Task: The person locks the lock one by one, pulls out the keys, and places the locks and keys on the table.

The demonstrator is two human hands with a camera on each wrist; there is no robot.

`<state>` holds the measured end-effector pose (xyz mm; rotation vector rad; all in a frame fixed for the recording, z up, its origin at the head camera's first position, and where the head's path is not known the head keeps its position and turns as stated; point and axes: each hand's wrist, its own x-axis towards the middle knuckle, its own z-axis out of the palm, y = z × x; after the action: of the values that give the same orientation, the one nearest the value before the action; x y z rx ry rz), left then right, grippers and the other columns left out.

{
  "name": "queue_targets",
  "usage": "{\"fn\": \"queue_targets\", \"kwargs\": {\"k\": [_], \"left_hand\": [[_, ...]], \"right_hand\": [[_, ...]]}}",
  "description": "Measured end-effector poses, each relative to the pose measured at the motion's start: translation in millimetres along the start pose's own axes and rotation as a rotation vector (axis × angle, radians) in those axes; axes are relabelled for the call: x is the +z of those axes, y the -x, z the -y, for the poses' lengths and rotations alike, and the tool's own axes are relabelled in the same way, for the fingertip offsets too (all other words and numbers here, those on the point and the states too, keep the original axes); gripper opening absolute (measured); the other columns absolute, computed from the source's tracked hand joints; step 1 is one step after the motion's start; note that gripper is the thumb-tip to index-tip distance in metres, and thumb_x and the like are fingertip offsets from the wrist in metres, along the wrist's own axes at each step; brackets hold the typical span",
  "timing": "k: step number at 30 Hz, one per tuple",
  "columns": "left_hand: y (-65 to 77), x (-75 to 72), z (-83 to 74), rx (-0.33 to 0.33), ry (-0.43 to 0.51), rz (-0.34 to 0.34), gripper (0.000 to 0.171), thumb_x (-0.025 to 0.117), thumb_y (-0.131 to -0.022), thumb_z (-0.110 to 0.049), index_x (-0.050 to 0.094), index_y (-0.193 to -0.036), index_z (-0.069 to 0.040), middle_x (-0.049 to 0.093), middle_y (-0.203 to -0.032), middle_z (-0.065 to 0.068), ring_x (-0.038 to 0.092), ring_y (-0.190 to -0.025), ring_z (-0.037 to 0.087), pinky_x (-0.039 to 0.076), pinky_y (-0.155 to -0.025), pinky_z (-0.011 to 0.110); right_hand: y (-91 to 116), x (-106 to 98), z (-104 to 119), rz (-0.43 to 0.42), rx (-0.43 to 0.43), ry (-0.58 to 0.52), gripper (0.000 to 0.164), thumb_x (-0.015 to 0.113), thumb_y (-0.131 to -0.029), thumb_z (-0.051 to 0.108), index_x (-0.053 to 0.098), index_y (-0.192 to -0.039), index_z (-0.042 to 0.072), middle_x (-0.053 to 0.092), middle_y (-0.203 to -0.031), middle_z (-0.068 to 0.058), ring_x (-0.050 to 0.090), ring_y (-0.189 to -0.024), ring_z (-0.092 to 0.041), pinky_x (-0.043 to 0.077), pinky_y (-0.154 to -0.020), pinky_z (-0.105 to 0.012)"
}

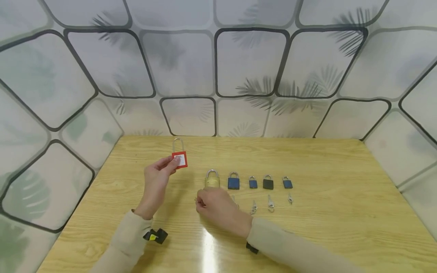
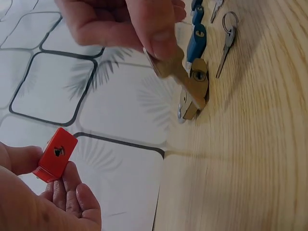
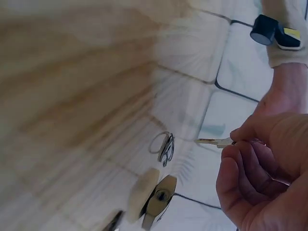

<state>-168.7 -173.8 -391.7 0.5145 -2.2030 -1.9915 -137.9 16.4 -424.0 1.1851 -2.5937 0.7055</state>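
Observation:
My left hand (image 1: pixel 156 176) pinches a red padlock (image 1: pixel 183 159) with a white label, its tall shackle pointing up. Its keyhole side shows on the red body (image 2: pixel 50 166) in the left wrist view. Lower and to the right, my right hand (image 1: pixel 220 206) holds a key (image 2: pixel 180 79) between thumb and fingers, the blade (image 3: pixel 207 141) sticking out. Key and red padlock are apart. Just beyond the right hand stands a brass padlock (image 1: pixel 212 182), partly covered by that hand in the head view.
Right of the brass padlock, a row holds a blue padlock (image 1: pixel 233 183), a small blue one (image 1: pixel 253 184), a black one (image 1: pixel 268 184) and another blue one (image 1: pixel 288 184). Several keys, such as this ringed key (image 1: pixel 271 203), lie before them on the wooden table (image 1: pixel 341 212). Patterned walls surround it.

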Motion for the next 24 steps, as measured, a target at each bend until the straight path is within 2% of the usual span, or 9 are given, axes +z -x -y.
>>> {"fn": "queue_targets", "kwargs": {"k": [7, 11, 17, 24], "left_hand": [[-1.0, -5.7, 0.5, -0.015, -0.001, -0.022, 0.047, 0.069, -0.090, -0.031, 0.063, -0.125, 0.000, 0.065, -0.113, 0.010, 0.063, -0.089, 0.015, 0.052, -0.074, 0.015], [-1.8, -8.0, 1.2, -0.018, -0.003, -0.023, 0.048, 0.070, -0.090, -0.031, 0.063, -0.125, 0.000, 0.065, -0.112, 0.008, 0.063, -0.090, 0.015, 0.052, -0.074, 0.015], [-2.9, -9.8, 1.4, -0.021, 0.015, -0.033, 0.048, 0.071, -0.089, -0.028, 0.063, -0.125, 0.003, 0.066, -0.109, 0.007, 0.064, -0.084, 0.009, 0.053, -0.072, 0.014], [-2.3, -7.1, 4.4, -0.012, 0.010, -0.038, 0.044, 0.072, -0.089, -0.027, 0.066, -0.120, 0.003, 0.068, -0.101, 0.002, 0.064, -0.083, 0.009, 0.053, -0.070, 0.013]], "right_hand": [[-14.3, 16.8, 9.0, 0.073, -0.139, 0.152, 0.015, 0.066, -0.082, 0.005, 0.060, -0.070, 0.012, 0.057, -0.061, 0.004, 0.047, -0.052, -0.006, 0.045, -0.045, -0.019], [-18.2, 24.4, 13.7, 0.109, -0.172, 0.185, 0.014, 0.066, -0.080, 0.004, 0.061, -0.070, 0.011, 0.058, -0.061, 0.004, 0.048, -0.051, -0.006, 0.046, -0.044, -0.020], [-22.4, 31.5, 23.0, 0.173, -0.150, 0.179, 0.009, 0.067, -0.082, 0.006, 0.064, -0.074, 0.010, 0.063, -0.064, 0.002, 0.055, -0.053, -0.008, 0.049, -0.045, -0.021], [-24.4, 35.0, 29.6, 0.241, -0.096, 0.126, 0.009, 0.067, -0.081, 0.007, 0.065, -0.074, 0.010, 0.062, -0.064, 0.002, 0.054, -0.053, -0.010, 0.047, -0.043, -0.021]]}}
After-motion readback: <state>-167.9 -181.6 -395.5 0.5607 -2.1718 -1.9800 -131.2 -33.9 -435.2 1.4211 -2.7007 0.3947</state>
